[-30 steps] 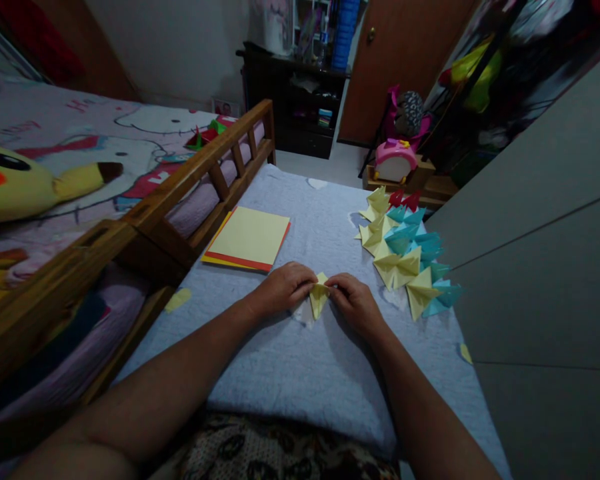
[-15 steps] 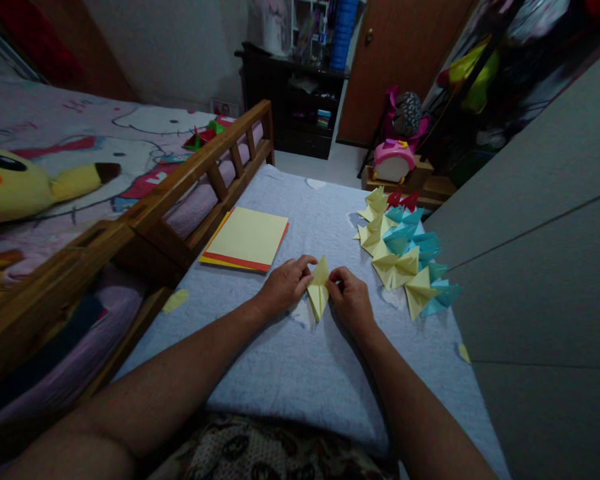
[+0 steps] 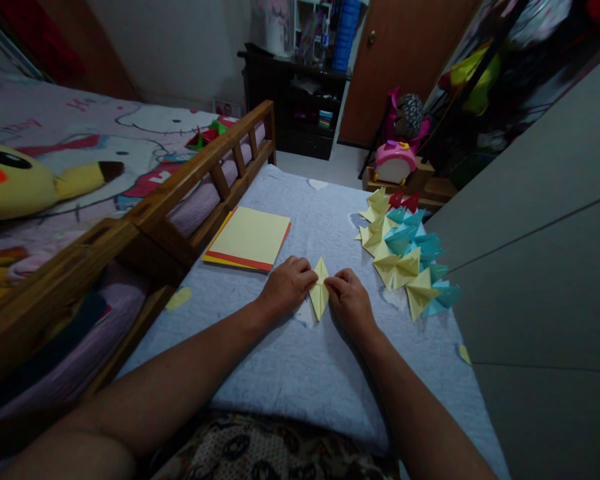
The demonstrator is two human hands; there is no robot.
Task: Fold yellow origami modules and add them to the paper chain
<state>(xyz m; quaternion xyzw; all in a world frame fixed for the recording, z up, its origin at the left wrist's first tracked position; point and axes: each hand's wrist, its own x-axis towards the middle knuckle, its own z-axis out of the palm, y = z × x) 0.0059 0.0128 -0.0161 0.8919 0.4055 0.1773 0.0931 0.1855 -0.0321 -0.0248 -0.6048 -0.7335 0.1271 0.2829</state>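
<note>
A pale yellow sheet of origami paper (image 3: 321, 297), folded into a narrow diamond, lies between my hands on the blue-grey cloth. My left hand (image 3: 289, 283) pinches its left corner, fingers curled together. On the opposite side, my right hand (image 3: 351, 299) grips the right corner between thumb and fingers. A crease runs down the middle of the diamond, and its far and near points are uncovered. To the right stand several folded yellow paper pieces (image 3: 397, 268), with blue folded pieces (image 3: 404, 237) behind them and red ones (image 3: 403, 201) at the far end.
A stack of square paper (image 3: 253, 235), yellow on top with orange below, lies to the left near the wooden bed rail (image 3: 200, 163). A white cabinet (image 3: 545, 287) borders the right side. Beyond the cloth-covered surface (image 3: 300, 373) are a pink toy case (image 3: 395, 162) and a dark shelf.
My left fingers have closed from a looser, raised pose onto the paper's left corner. The diamond looks flatter and narrower across its middle. My right hand stays nearly in place.
</note>
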